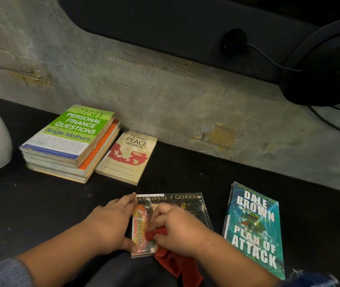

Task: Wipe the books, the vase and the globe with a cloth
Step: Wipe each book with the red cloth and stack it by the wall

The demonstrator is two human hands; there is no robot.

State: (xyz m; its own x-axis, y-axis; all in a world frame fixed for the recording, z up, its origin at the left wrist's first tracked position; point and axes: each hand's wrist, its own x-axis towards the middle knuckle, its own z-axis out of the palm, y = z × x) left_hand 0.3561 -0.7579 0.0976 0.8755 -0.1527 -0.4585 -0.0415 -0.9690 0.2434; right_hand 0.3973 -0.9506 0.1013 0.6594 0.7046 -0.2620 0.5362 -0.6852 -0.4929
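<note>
Left hand (111, 224) flat against the spine of a paperback (185, 204) on the black worktop (40, 204), right hand (177, 230) bunched round a red cloth (173, 264) on its cover; a hard stroke could skid the glossy paperback from that light brace.

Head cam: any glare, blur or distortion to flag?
Head view: wide-angle bend curves the wall line; the black surface is crushed dark; a white streak, likely glare, runs along the top edge of the Guardians of Ga'Hoole book; the right hand gripping the red cloth is slightly smeared; titles read clearly.
</note>
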